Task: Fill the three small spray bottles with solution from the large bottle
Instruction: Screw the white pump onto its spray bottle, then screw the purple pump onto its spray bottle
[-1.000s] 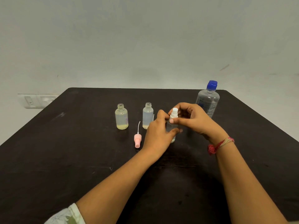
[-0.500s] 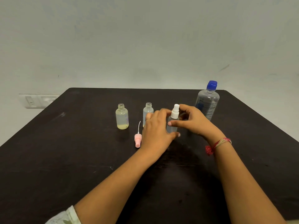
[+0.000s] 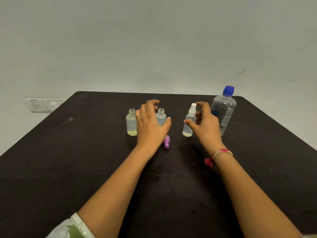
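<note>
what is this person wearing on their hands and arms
Left hand: a thin ring on one finger, and a white sleeve with green print up the arm. Right wrist: a red and tan thread band with a red knot.

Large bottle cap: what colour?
Blue. The cap tops the large bottle; the head view shows it best.

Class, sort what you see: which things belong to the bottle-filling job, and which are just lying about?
Job: large bottle, capped spray bottle, left open bottle, middle open bottle, purple spray head.
Just there: wall socket, red wrist thread.
</note>
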A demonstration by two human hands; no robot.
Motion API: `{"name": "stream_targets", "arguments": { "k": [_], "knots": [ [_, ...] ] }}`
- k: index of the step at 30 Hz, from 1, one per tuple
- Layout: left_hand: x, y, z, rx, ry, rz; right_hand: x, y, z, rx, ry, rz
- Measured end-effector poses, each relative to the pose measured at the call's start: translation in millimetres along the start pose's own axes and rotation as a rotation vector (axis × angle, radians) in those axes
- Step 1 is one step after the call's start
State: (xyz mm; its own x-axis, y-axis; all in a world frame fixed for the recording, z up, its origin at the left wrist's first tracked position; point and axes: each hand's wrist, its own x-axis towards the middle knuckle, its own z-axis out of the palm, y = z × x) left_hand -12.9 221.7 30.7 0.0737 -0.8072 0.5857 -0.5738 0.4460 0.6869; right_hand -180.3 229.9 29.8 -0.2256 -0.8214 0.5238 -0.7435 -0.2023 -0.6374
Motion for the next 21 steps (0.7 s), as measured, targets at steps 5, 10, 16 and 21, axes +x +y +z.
{"name": "stream_targets", "arguments": {
  "k": [5, 10, 16, 21],
  "knots": [
    [-1.4, -5.3, 6.0, -0.052, -0.054, -0.069, -0.9, 2.3, 3.8, -0.023, 0.076, 0.017],
    [-1.1, -11.4, 10.4, -0.094, -0.071, -0.123, -0.8, 5.4, 4.2, -0.011, 0.050, 0.030],
    [-1.5, -17.6, 14.0, -0.087, -0.104, -0.145, -2.4, -4.1, -4.7, -0.049, 0.197, -0.047],
    [0.1, -20.6, 14.0, -0.087, -0.100, -0.113, -9.2, -25.2, 7.1, -0.001, -0.236, -0.219]
  ]
}}
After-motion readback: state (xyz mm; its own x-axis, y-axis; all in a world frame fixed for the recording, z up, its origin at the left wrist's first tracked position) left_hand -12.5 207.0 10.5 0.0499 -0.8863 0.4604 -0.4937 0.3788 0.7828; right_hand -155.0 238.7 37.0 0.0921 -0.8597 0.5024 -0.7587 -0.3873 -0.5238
